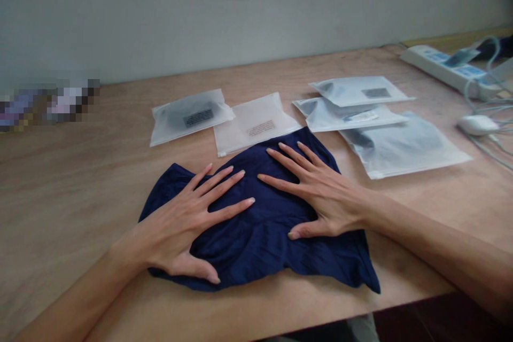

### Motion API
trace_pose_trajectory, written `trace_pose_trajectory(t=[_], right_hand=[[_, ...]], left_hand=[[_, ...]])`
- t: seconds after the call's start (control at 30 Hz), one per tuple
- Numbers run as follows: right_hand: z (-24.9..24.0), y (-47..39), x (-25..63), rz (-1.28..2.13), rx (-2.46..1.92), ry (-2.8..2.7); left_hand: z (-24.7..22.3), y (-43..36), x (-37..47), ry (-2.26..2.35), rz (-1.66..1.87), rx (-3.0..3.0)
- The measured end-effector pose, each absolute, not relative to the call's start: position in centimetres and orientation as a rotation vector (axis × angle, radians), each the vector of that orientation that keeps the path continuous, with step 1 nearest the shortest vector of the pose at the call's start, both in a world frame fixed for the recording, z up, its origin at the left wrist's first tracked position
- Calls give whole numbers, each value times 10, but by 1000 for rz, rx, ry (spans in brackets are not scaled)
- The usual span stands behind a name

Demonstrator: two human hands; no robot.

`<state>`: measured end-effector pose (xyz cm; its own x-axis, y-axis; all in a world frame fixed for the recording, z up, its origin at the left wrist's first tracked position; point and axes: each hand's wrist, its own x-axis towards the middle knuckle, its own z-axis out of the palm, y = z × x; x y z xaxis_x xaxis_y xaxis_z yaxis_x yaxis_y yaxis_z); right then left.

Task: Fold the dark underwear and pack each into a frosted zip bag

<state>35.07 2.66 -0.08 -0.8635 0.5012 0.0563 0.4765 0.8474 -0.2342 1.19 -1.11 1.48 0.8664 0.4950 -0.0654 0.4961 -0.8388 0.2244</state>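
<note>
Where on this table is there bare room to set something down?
The broadest bare patch of table lies left of the navy cloth and left hand, in front of the blurred items. A smaller one sits between the right forearm and the nearest frosted bag. It's crowded at back right: three frosted bags overlap near the power strip.

Garment (276,216) on table (80,187), left hand (176,227) on its left, right hand (334,197) on its right. Behind garment: left bag (170,120) overlapping middle bag (238,131). Behind right hand: three overlapping bags (417,144). Far right: power strip (430,67), charger (479,125) before it.
</note>
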Motion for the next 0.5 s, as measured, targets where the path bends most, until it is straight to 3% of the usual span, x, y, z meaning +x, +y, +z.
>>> trace_pose_trajectory(t=[0.33, 0.5], right_hand=[[-4, 27, 352, 268, -750, -2917], [3, 27, 354, 128, -684, -2795]], left_hand=[[17, -8, 12, 733, 34, 2860], [22, -17, 11, 555, 501, 3012]])
